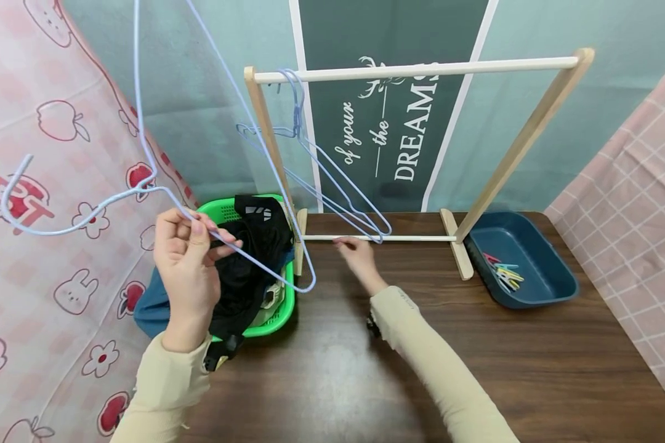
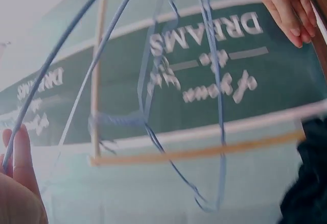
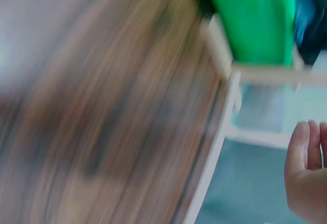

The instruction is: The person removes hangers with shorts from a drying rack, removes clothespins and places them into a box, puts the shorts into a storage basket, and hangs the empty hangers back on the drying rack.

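Observation:
My left hand (image 1: 187,271) pinches a light blue wire clothes hanger (image 1: 55,233) between thumb and fingers. Its hook points left, and its upper part runs out of the head view. My right hand (image 1: 360,258) hovers over the table with relaxed fingers and nothing in them, near the lower rail of a drying rack (image 1: 410,69). More blue hangers (image 1: 340,169) hang from the left end of the rack's white top bar. The left wrist view shows the thumb (image 2: 23,155) against the held hanger. Straight fingers of my right hand (image 3: 311,183) appear in the right wrist view.
A green basket (image 1: 285,317) with dark clothes (image 1: 244,246) stands at the left, partly behind my left hand. Right of the rack, a dark blue tub (image 1: 543,264) holds several colored clothespins (image 1: 507,277). Printed cloths hang around the brown wooden table (image 1: 321,381).

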`<state>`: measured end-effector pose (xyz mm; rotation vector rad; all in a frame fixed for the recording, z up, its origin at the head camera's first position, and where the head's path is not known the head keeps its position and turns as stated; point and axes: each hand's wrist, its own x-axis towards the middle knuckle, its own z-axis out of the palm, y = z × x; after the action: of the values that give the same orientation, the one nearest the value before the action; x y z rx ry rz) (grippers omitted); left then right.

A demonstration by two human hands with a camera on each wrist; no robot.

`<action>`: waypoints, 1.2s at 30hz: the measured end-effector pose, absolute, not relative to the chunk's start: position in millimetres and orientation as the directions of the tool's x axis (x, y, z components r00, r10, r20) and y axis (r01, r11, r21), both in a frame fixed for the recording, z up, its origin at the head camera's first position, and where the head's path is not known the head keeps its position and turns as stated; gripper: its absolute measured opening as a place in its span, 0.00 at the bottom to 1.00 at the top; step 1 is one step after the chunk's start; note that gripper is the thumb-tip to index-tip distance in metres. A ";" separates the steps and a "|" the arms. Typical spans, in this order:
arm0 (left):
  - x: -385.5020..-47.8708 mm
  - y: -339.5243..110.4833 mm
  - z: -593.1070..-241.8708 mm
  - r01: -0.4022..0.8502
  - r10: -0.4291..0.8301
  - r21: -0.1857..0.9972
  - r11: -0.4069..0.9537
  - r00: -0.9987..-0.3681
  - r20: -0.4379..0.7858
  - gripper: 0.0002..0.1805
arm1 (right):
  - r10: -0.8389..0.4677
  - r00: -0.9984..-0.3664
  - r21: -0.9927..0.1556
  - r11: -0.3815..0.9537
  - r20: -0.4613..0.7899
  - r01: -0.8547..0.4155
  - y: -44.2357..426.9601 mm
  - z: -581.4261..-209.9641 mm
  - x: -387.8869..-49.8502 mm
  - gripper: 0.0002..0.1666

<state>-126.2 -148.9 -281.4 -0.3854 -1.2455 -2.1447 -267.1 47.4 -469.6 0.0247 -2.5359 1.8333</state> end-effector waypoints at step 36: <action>-109.3 -69.8 -279.3 0.050 0.402 0.986 -0.157 -0.909 0.110 0.19 | 0.478 -0.878 -0.999 0.013 0.032 -0.030 267.4 -373.3 -326.9 0.26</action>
<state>-109.3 -69.8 -279.3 -0.6027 -2.1731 -2.5172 -326.9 267.4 -373.3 -0.4594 -1.9358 1.9249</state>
